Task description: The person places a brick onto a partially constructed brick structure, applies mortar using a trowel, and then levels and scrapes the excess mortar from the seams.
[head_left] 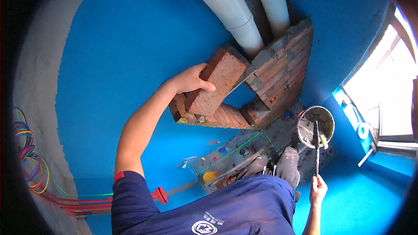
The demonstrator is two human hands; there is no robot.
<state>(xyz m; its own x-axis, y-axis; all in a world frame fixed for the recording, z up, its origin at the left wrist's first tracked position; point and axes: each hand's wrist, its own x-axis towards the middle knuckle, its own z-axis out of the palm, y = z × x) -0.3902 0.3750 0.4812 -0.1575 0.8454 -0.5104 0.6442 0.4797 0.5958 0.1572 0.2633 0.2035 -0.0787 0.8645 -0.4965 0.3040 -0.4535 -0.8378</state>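
Note:
My left hand (pixel 187 80) grips a red brick (pixel 222 72) at the top of a low brick wall (pixel 283 65), built around two white vertical pipes (pixel 235 15). An opening below the brick shows blue surface. My right hand (pixel 318 188), low at the right, holds a long, narrow, mortar-smeared tool (pixel 317 156). The tool's far end reaches into a bucket (pixel 329 119) of grey mortar, where a small pale green piece also shows.
Blue-coated walls (pixel 104 61) surround me. A bright window (pixel 392 95) is at the right, with a white roll (pixel 362 130) on its sill. Coloured cables (pixel 28 148) and red conduits (pixel 87 206) run at the lower left. Debris and a yellow object (pixel 210 176) lie beside my feet.

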